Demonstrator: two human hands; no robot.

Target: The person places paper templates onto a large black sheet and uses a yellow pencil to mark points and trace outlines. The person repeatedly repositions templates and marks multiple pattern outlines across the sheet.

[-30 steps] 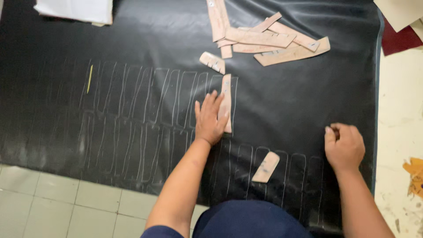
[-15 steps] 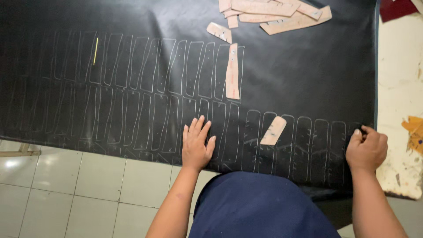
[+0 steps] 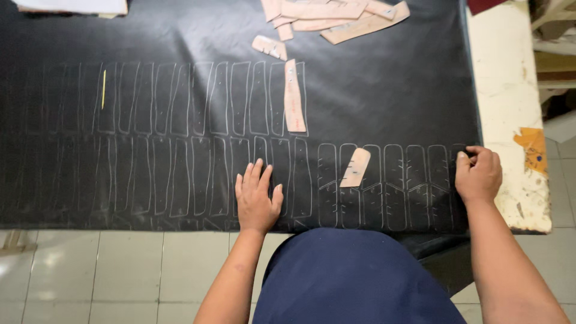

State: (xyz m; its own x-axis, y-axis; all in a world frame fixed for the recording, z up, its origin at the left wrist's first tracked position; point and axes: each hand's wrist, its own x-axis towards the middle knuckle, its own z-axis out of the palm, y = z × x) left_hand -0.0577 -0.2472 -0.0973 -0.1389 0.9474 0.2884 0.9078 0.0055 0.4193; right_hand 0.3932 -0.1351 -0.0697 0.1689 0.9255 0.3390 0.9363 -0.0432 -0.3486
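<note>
**Black sheet pinned flat, right grip unclear**

The large black leather-like sheet, chalked with rows of narrow outlines, covers the table; its far and left edges are cut off by the frame. Its long axis runs left to right. The left hand lies flat on its near edge, fingers spread and released. The right hand is clenched at the sheet's right edge; whatever it grips is hidden. A short tan card template lies between the hands, tilted.

Black sheet lay mostly bare at frame right and lower left; long template, short template and top-centre template pile blocked the middle.
</note>
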